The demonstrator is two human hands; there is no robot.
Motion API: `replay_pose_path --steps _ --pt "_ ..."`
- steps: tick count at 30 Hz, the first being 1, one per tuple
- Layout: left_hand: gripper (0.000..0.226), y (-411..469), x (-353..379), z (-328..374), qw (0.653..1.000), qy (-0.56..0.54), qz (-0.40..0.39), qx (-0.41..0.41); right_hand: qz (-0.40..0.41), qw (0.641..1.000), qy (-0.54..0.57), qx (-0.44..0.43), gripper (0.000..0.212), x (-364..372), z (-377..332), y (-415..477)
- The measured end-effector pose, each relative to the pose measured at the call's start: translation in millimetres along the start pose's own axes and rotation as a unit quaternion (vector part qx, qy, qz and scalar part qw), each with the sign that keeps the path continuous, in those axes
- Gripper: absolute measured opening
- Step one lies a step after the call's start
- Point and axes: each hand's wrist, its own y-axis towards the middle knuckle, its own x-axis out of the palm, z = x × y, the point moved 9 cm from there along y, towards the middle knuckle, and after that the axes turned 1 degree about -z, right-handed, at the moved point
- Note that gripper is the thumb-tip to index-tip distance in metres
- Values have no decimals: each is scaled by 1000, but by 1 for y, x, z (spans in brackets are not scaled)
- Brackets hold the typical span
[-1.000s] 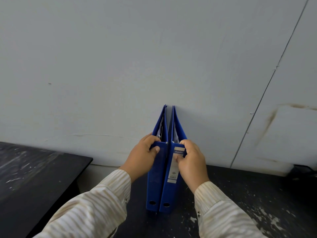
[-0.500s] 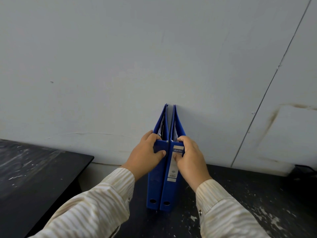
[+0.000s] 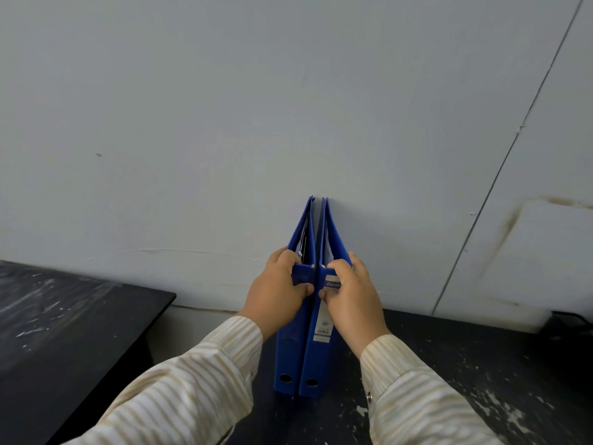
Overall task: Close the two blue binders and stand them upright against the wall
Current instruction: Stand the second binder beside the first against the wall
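Two blue binders stand upright side by side on a dark table [image 3: 465, 364], their far edges touching the pale wall [image 3: 288, 107]. The left binder [image 3: 290, 354] has a plain spine; the right binder [image 3: 316, 358] carries a white label strip on its spine. My left hand [image 3: 276, 297] grips the top of the left binder's spine, fingers over the top edge. Likewise, my right hand [image 3: 351, 297] clasps the top of the right binder's spine. Both binders are closed, with paper edges showing at the top.
A second dark table [image 3: 64, 332] stands to the left, separated by a gap [image 3: 192, 329] next to the binders. A dark object [image 3: 574, 322] lies at the far right by the wall. A thin seam [image 3: 500, 162] runs down the wall.
Both hands have slid slightly farther toward the wall on the binder tops, and my thumbs now meet over the spines. The binders stay upright in the same place.
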Motion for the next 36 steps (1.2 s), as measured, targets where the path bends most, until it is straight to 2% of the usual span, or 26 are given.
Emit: replay_pose_path --steps 17,36 --pt "39 0 1 1 1000 6 3 4 25 1000 -18 -1 25 -2 -1 -6" --pt "31 1 1 0 1000 9 0 11 19 1000 -19 -7 27 -1 1 0"
